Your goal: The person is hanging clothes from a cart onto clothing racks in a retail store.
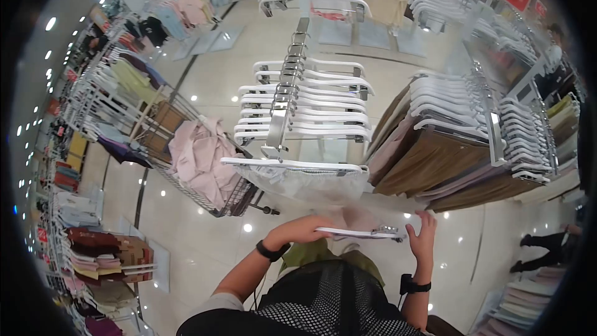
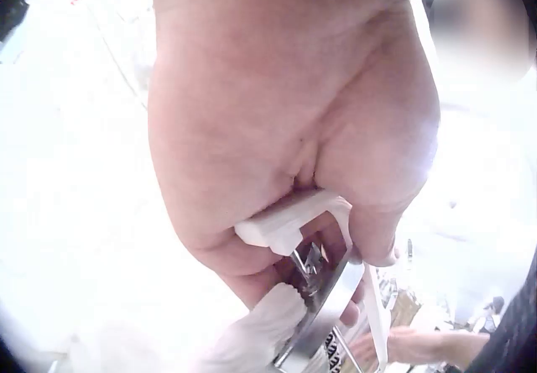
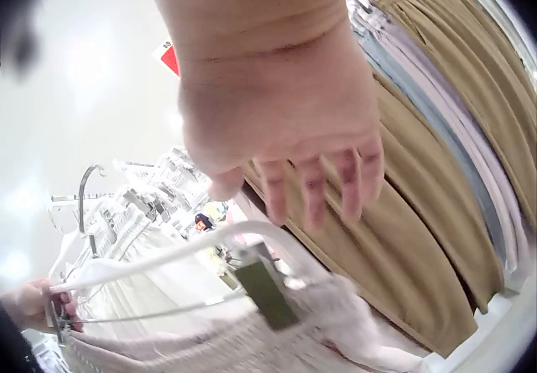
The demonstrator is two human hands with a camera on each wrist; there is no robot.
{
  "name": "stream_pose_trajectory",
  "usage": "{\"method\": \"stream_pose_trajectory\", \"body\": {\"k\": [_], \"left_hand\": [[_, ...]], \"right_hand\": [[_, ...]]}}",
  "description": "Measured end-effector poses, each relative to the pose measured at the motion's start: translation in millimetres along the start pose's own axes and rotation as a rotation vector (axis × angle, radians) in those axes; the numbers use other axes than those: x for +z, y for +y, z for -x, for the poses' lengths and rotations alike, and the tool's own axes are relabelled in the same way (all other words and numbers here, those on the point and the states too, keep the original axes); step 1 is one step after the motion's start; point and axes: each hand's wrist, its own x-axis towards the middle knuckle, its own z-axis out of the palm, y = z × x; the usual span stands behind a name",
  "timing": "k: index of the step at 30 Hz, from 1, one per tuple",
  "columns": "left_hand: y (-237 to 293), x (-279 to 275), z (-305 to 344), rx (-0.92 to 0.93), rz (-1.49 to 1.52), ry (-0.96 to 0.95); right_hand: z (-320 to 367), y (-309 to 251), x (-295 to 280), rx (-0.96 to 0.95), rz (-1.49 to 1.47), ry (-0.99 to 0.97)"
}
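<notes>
My left hand grips one end of a white clip hanger in front of my waist. Its fingers and thumb are round the hanger's end and metal clip in the left wrist view. From the hanger hangs a pale pink garment with a gathered elastic waistband, and a dark green tag shows near its far clip. My right hand is just beyond the hanger's other end, fingers spread and holding nothing. Ahead, a whitish garment hangs on the nearest hanger of the rack.
Several bare white hangers hang along a metal rail ahead. Brown trousers hang close on the right. To the left stands a wire cart with pink clothing heaped in it. Another person's dark-clothed legs show at far right.
</notes>
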Motion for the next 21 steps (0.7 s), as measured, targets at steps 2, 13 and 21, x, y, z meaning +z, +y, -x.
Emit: {"method": "stream_pose_trajectory", "body": {"k": [2,13,21], "left_hand": [[12.1,-3.8,35.4,-0.031,0.044,0.117],[44.8,-98.5,123.0,0.275,-0.232,0.867],[0.7,-186.1,120.6,0.319,-0.184,0.790]], "right_hand": [[-2.0,9.1,16.9,0.189,-0.446,-0.258],[-81.4,-169.5,30.2,-0.410,-0.704,-0.037],[-139.9,-211.1,58.0,-0.412,-0.499,0.132]]}}
